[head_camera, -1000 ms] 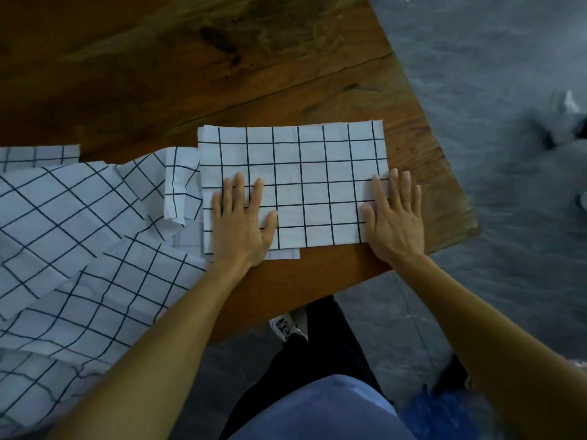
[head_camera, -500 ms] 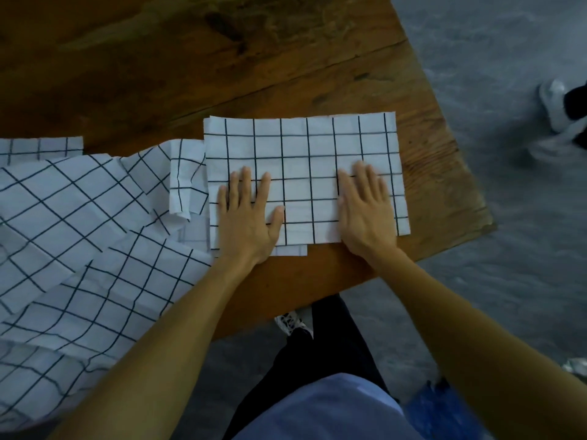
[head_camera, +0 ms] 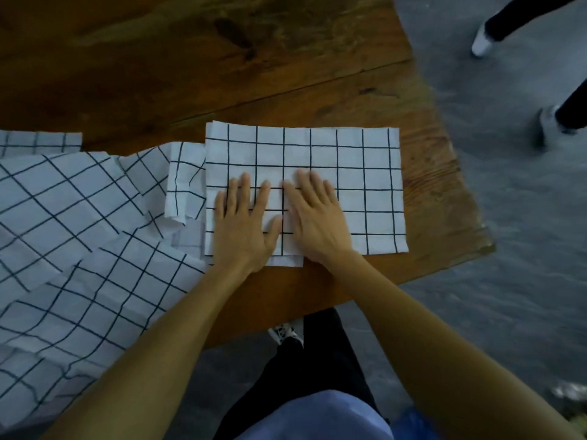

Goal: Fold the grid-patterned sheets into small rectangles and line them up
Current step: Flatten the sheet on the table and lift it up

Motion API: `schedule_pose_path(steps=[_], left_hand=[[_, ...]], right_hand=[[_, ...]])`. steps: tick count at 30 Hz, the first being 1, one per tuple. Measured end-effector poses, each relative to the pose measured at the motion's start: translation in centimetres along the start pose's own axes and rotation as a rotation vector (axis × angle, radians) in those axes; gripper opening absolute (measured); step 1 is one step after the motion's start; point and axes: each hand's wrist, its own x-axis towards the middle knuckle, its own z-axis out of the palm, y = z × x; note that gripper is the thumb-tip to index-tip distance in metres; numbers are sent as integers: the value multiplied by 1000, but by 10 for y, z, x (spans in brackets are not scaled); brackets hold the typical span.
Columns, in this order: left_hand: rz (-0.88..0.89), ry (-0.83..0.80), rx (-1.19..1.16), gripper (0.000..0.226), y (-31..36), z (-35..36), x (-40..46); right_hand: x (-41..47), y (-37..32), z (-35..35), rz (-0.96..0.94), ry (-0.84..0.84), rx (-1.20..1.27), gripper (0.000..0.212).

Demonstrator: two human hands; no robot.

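Note:
A folded white sheet with a black grid [head_camera: 349,160] lies flat as a rectangle near the right end of the wooden table [head_camera: 222,74]. My left hand [head_camera: 243,223] presses flat on its near left part, fingers straight. My right hand [head_camera: 313,217] lies flat right beside it near the sheet's middle, thumbs almost touching. A lower layer of the sheet peeks out under the near edge. To the left, a pile of unfolded grid sheets [head_camera: 70,236] spreads over the table and hangs off its near edge. Another grid piece [head_camera: 38,142] shows at the far left.
The table's right edge [head_camera: 451,173] and near edge run close to the folded sheet, with grey floor beyond. Another person's legs and white shoes [head_camera: 482,42] are at the top right. My own legs and shoe [head_camera: 286,331] show below the table.
My right hand has slid leftward across the folded sheet, from its right edge to the middle beside my left hand. My left hand has stayed in place.

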Motion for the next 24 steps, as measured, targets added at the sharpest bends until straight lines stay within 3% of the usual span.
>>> schedule_pose_path(steps=[5, 24], left_hand=[[-8, -9, -12, 65, 1, -3, -1], [-61, 9, -55, 69, 3, -6, -3]], right_hand=[[-24, 66, -16, 66, -7, -24, 56], [-18, 71, -17, -9, -13, -53, 62]])
